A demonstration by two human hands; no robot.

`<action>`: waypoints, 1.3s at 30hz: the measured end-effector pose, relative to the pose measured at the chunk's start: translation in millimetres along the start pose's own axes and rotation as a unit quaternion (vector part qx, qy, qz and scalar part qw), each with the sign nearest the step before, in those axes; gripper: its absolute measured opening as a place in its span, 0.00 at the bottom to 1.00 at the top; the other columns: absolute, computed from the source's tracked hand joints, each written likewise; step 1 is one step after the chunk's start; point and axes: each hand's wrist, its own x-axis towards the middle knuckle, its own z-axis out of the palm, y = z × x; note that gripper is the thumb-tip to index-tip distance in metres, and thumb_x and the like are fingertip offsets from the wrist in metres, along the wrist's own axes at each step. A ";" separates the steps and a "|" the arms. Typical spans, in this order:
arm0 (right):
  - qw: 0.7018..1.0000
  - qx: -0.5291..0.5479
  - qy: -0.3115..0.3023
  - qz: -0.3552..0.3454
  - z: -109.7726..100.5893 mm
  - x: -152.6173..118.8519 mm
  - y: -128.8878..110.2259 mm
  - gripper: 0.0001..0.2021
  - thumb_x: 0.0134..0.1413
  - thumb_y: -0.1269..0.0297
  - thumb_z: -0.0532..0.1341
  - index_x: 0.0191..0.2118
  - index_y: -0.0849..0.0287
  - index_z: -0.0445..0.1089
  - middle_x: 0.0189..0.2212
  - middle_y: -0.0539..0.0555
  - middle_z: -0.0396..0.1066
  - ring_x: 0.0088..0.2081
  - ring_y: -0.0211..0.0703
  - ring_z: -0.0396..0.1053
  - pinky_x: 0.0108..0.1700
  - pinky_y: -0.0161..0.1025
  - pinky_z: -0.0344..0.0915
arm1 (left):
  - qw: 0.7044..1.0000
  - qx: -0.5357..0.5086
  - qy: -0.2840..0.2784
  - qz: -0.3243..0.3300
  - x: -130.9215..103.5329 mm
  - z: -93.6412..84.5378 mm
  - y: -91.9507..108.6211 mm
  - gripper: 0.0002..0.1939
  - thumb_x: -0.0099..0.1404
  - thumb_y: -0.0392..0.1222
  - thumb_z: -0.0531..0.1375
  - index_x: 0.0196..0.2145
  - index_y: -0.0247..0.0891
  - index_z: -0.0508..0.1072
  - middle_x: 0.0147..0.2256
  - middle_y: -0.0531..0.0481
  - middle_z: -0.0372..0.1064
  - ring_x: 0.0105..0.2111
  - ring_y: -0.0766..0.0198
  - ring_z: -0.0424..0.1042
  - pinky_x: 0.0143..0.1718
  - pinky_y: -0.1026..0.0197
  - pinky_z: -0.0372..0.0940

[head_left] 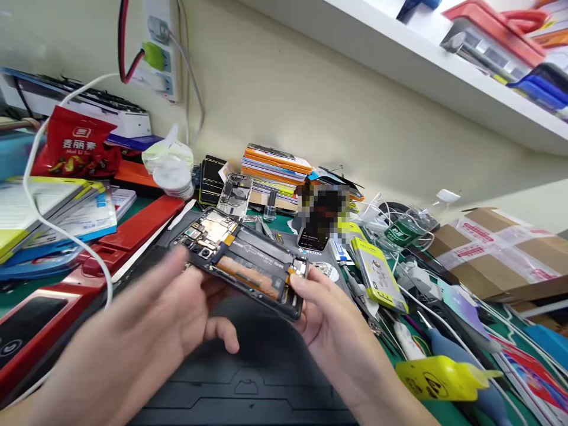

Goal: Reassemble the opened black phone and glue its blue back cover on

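Note:
An opened smartphone [248, 260] is held tilted above a dark work mat [248, 378], its battery, circuit board and camera lenses exposed. My right hand [332, 313] grips the phone's right end, thumb on the top face and fingers beneath. Beside the camera end is my left hand [151, 319], with fingers spread and partly smeared by motion; some of its fingers pass behind the phone's lower edge. Whether they touch the phone is unclear.
A red tool [106, 260] lies along the left. Behind stand another opened phone [236, 195], a small bottle [270, 207] and a propped phone [315, 231]. At right are a yellow box [379, 272], a yellow squeeze bottle [439, 378] and a cardboard box [483, 254].

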 end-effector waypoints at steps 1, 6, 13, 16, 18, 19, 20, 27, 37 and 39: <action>1.000 -0.009 -0.014 0.005 1.9 -1.8 3.0 0.09 0.62 0.64 0.69 0.46 0.57 0.74 0.43 0.52 0.78 0.36 0.34 0.75 0.36 0.27 0.73 | 1.000 0.020 -0.001 -0.002 -0.7 1.6 -1.9 0.21 0.68 0.57 0.63 0.54 0.46 0.77 0.53 0.41 0.75 0.51 0.42 0.73 0.35 0.51 0.77; 0.990 -0.085 -0.109 0.042 9.5 -10.2 13.1 0.18 0.57 0.62 0.73 0.50 0.57 0.71 0.43 0.53 0.78 0.40 0.41 0.77 0.41 0.36 0.76 | 0.993 0.112 0.015 0.045 -1.2 6.7 -7.6 0.30 0.68 0.51 0.66 0.65 0.53 0.63 0.55 0.46 0.74 0.37 0.56 0.77 0.28 0.59 0.76; 0.976 -0.174 -0.101 0.080 17.8 -22.3 10.2 0.20 0.58 0.61 0.71 0.54 0.55 0.71 0.37 0.52 0.79 0.33 0.39 0.78 0.37 0.36 0.76 | 0.985 0.165 0.001 0.040 -4.7 6.2 -0.7 0.32 0.71 0.50 0.63 0.69 0.55 0.56 0.31 0.54 0.76 0.25 0.61 0.75 0.21 0.66 0.71; 0.975 -0.174 -0.107 0.088 18.5 -23.7 11.0 0.21 0.60 0.61 0.69 0.56 0.55 0.69 0.35 0.51 0.78 0.31 0.37 0.77 0.35 0.35 0.75 | 0.982 0.186 0.008 0.041 -5.7 8.2 1.8 0.33 0.71 0.48 0.63 0.69 0.55 0.57 0.30 0.55 0.74 0.26 0.61 0.75 0.22 0.67 0.71; 0.976 -0.163 -0.113 0.094 18.0 -23.3 12.5 0.21 0.60 0.62 0.69 0.57 0.54 0.68 0.35 0.51 0.78 0.30 0.37 0.76 0.34 0.35 0.74 | 0.981 0.192 0.008 0.039 -5.9 9.4 1.7 0.35 0.71 0.48 0.63 0.70 0.57 0.54 0.30 0.55 0.74 0.27 0.61 0.75 0.21 0.68 0.71; 0.976 -0.157 -0.117 0.096 17.5 -23.1 13.3 0.22 0.61 0.62 0.68 0.58 0.54 0.67 0.35 0.51 0.77 0.30 0.37 0.75 0.34 0.35 0.74 | 0.981 0.193 0.008 0.035 -6.1 9.8 1.2 0.36 0.70 0.48 0.63 0.70 0.58 0.53 0.30 0.55 0.74 0.27 0.61 0.74 0.21 0.68 0.71; 0.976 -0.152 -0.120 0.097 17.0 -23.1 14.0 0.22 0.62 0.61 0.68 0.59 0.53 0.66 0.34 0.50 0.77 0.30 0.36 0.75 0.33 0.34 0.74 | 0.981 0.192 0.007 0.029 -6.5 10.0 0.4 0.36 0.70 0.48 0.63 0.70 0.58 0.53 0.30 0.55 0.73 0.27 0.61 0.74 0.21 0.69 0.70; 0.980 -0.129 -0.121 0.091 15.2 -25.8 17.8 0.24 0.64 0.60 0.67 0.62 0.52 0.63 0.31 0.48 0.74 0.28 0.35 0.73 0.30 0.31 0.71 | 0.979 0.200 0.011 0.036 -9.5 8.6 -4.7 0.38 0.70 0.43 0.63 0.71 0.60 0.52 0.32 0.56 0.74 0.26 0.63 0.71 0.17 0.72 0.65; 0.982 -0.141 -0.102 0.077 17.8 -27.1 21.1 0.22 0.63 0.59 0.67 0.60 0.53 0.65 0.29 0.48 0.73 0.27 0.36 0.71 0.29 0.32 0.70 | 0.993 0.110 -0.021 0.029 -10.6 14.8 -1.6 0.38 0.69 0.38 0.63 0.70 0.62 0.54 0.50 0.55 0.76 0.42 0.52 0.80 0.39 0.59 0.78; 0.982 -0.143 -0.099 0.077 17.7 -28.1 21.5 0.21 0.63 0.59 0.67 0.59 0.54 0.66 0.28 0.47 0.72 0.27 0.36 0.71 0.29 0.33 0.70 | 0.994 0.104 -0.023 0.029 -11.3 13.7 -2.7 0.39 0.69 0.38 0.64 0.70 0.62 0.54 0.50 0.54 0.77 0.41 0.52 0.80 0.38 0.60 0.78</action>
